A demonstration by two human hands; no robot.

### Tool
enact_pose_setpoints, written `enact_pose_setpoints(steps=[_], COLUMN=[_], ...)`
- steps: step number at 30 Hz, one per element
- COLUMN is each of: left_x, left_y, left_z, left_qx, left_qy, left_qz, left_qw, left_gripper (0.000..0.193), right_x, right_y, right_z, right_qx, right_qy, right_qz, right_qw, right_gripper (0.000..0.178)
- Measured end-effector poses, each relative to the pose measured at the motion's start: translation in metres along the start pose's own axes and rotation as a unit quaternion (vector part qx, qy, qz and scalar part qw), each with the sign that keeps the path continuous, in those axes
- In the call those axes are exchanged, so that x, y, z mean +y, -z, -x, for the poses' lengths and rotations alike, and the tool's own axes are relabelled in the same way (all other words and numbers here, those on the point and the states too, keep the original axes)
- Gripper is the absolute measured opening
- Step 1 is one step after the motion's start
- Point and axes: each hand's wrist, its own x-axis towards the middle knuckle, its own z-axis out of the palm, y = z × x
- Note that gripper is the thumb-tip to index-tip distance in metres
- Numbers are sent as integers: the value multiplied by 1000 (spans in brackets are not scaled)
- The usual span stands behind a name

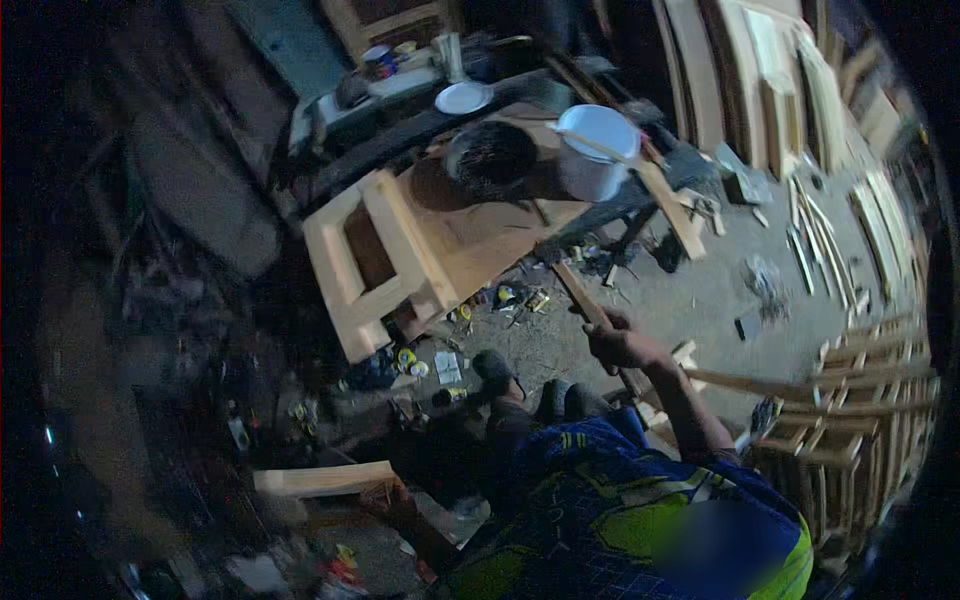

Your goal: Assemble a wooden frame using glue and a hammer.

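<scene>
My right hand (pixel 628 345) is wrapped around a narrow wooden strip (pixel 582 295), which slants up and to the left over the floor. At the lower left, my left hand (pixel 388 497) grips the end of a short, pale wooden piece (pixel 322 480); its fingers are dim and partly hidden. Ahead of me a joined wooden frame (pixel 325 245) with a rectangular opening lies on the left end of a low worktable (pixel 485 250). Neither hand touches that frame.
A dark round basin (pixel 490 155) and a white bucket (pixel 598 182) stand on the worktable, with a wooden slat (pixel 670 210) beside the bucket. Tape rolls (pixel 406 358) and scraps litter the floor. Boards (pixel 770 100) lean at upper right; wooden frames (pixel 830 440) are stacked at right.
</scene>
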Motion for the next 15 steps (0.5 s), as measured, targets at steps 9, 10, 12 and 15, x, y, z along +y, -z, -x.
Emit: enact_pose_setpoints(steps=[9, 10, 12, 15], left_x=[63, 61, 34, -43], left_y=[-172, -193, -237, -311], left_z=[24, 28, 42, 52], left_qx=[-292, -385, -480, -626], left_qy=[43, 33, 4, -24], left_qz=[-124, -145, -210, -256], left_qw=[947, 911, 852, 736], left_gripper=[52, 54, 58, 66], right_x=[-56, -58, -63, -79], right_y=[16, 18, 22, 33], right_z=[151, 171, 210, 230], right_qx=[242, 236, 238, 250], right_qy=[186, 249, 315, 314], right_qz=[84, 54, 3, -48], right_qw=[949, 938, 919, 915], right_gripper=[36, 39, 44, 55])
